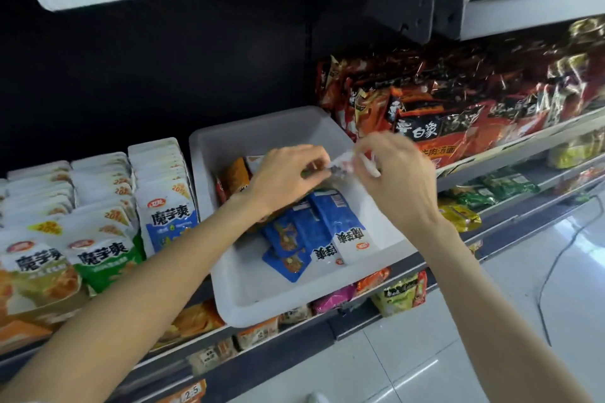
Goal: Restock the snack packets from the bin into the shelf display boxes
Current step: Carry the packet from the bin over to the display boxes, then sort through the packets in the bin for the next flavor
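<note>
A white plastic bin (248, 291) rests on the shelf edge, holding blue snack packets (314, 226) and a few orange packets (234, 175) at its far left. Above the bin, my left hand (284, 180) and my right hand (396, 180) both pinch a clear plastic wrapper (343, 165) stretched between them. The wrapper is blurred; what it contains is hard to tell. To the left stand rows of white snack packets in the shelf display (163, 193), with blue, green and orange fronts.
Red and orange noodle bags (442, 108) fill the shelf to the right of the bin. Lower shelves hold green, yellow and pink packets (402, 294). A white tiled floor (458, 353) with a thin cable lies at lower right. White trays hang above.
</note>
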